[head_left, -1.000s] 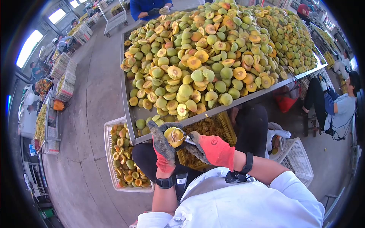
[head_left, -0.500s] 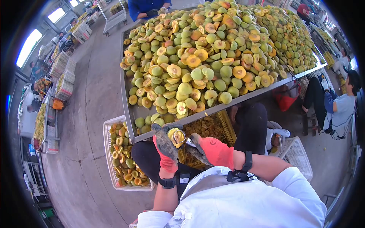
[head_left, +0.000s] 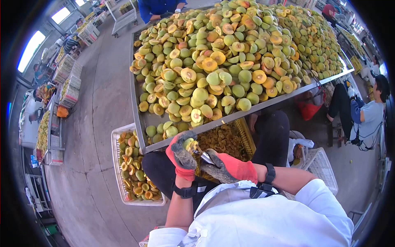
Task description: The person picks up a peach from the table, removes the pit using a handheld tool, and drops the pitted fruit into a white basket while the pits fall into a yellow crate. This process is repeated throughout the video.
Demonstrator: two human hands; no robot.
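My left hand (head_left: 183, 153), in a red glove with a soiled grey palm, is closed around a half peach (head_left: 190, 144) with green skin and yellow flesh. Gripped in my right hand (head_left: 227, 165), gloved the same way, is a metal pitting tool (head_left: 203, 155). Its tip meets the cut side of the fruit; the loop at its end is mostly hidden now. Both hands are over my lap, just below the near edge of a metal table (head_left: 142, 123). On that table rises a big heap of halved peaches (head_left: 197, 78).
A white crate (head_left: 116, 164) of peach halves stands on the floor at left. Under the table edge is a yellow crate (head_left: 247, 138) with brownish scraps. A seated person (head_left: 370, 115) is at right, another in blue sleeves (head_left: 154, 9) across the table. A white basket (head_left: 323, 171) sits at right.
The tool has turned against the fruit, so its loop shows less. My right hand has shifted slightly right and down, and my left fingers have curled further over the peach half.
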